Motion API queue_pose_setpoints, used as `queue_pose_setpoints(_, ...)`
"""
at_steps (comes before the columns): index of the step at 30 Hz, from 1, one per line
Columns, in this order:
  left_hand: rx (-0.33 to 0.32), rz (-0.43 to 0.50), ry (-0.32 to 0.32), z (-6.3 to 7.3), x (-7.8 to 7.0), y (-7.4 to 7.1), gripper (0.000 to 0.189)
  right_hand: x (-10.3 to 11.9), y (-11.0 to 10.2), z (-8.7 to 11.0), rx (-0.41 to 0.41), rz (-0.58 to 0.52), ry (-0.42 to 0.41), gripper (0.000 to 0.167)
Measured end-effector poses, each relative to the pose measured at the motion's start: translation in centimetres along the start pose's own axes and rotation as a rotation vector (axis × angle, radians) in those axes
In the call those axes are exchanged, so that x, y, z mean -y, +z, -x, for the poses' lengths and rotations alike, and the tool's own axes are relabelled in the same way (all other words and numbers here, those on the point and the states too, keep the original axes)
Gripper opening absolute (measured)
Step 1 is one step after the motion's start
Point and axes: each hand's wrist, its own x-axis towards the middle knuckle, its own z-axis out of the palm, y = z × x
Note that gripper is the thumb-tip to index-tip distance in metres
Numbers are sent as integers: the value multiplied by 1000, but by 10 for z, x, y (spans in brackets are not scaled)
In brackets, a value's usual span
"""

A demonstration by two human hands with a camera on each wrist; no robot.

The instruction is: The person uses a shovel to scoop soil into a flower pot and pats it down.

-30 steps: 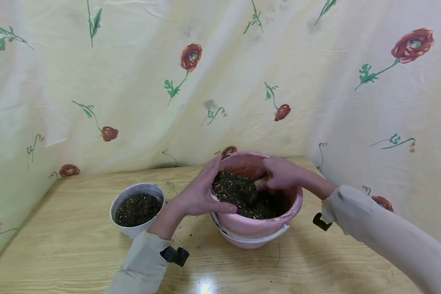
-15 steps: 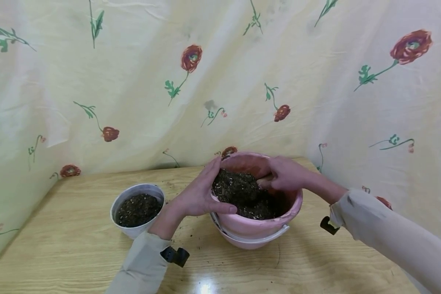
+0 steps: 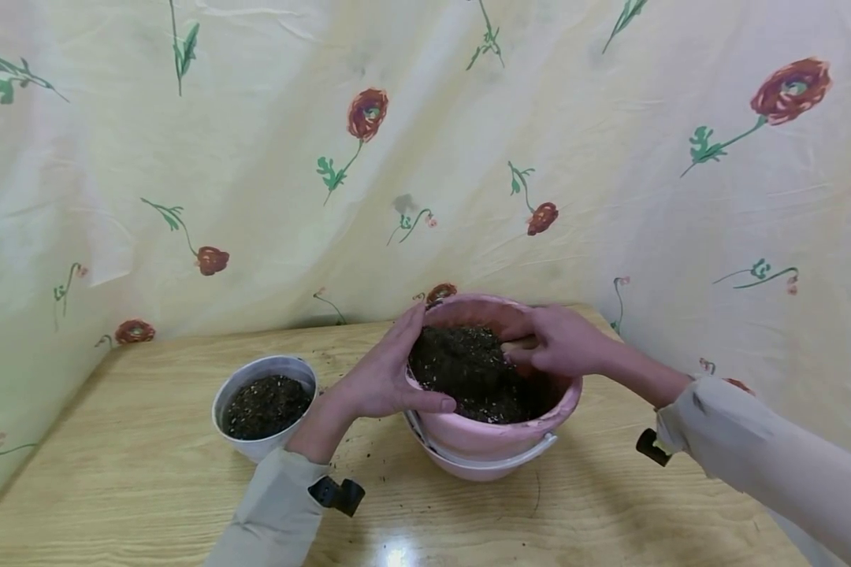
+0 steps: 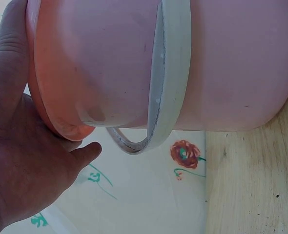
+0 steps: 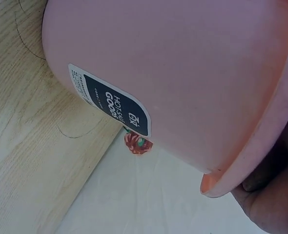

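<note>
A pink bucket [image 3: 478, 437] holds dark soil [image 3: 461, 370] flecked with white, heaped toward its left side. My left hand [image 3: 386, 374] grips the bucket's rim at the left, the thumb lying over the front edge. In the left wrist view, the left hand [image 4: 31, 161] lies along the rim near the white handle [image 4: 175, 73]. My right hand [image 3: 567, 342] reaches over the right rim into the bucket, its visible fingers extended leftward against the soil; the tips are partly hidden. In the right wrist view, only part of the right hand [image 5: 276, 204] shows behind the rim.
A white pot [image 3: 255, 447] with similar soil stands left of the bucket on the wooden table [image 3: 149, 488]. Soil crumbs [image 3: 370, 454] are scattered between the two. A flowered cloth [image 3: 269, 173] hangs behind and at both sides.
My right hand and forearm have shifted slightly to the right inside and over the bucket, and the soil's surface has been stirred. My left hand stays at the rim.
</note>
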Motion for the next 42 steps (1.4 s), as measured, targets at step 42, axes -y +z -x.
queue_pose_setpoints(42, -31, 92, 27, 2, 3, 2, 131, 17, -31, 21, -166, -37, -7, 28)
